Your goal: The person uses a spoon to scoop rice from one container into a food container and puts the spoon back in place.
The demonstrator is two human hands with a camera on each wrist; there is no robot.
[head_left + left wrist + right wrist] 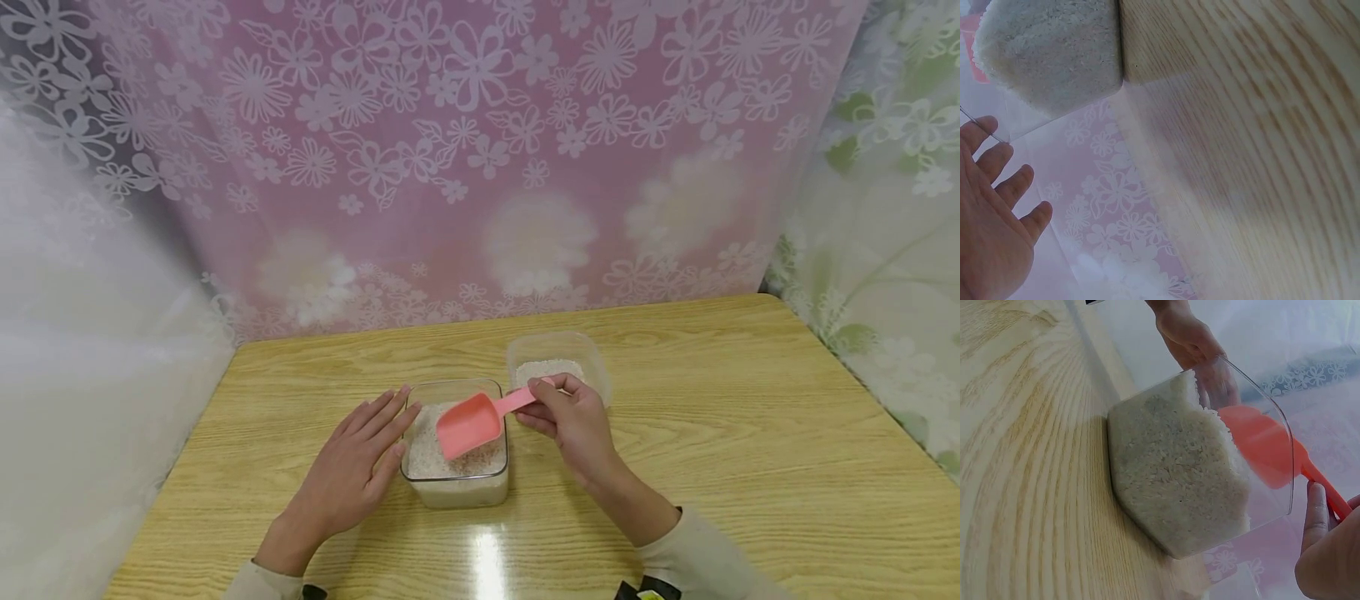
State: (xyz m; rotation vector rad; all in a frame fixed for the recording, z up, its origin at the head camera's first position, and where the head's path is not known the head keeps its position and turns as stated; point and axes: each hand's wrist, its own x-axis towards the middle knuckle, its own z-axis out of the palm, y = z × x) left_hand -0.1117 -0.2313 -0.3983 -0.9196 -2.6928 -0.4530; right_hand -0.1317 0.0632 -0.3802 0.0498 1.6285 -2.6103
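A clear square container [457,492] with a dark rim, holding white rice [427,446], stands on the table. My right hand [577,421] grips the handle of a pink scoop [472,423], pinching it between thumb and fingers. The scoop's bowl tilts down inside the container, close to the rice surface [1179,469]; no rice shows in it. My left hand [352,471] rests with extended fingers against the container's left rim. In the left wrist view its fingertips [1000,153] meet the rim edge.
Behind my right hand stands a smaller translucent plastic box [596,367] with some rice in it. The wood-grain table [735,433] ends at a pink flowered curtain [450,208] at the back. Pale hangings flank it left and right.
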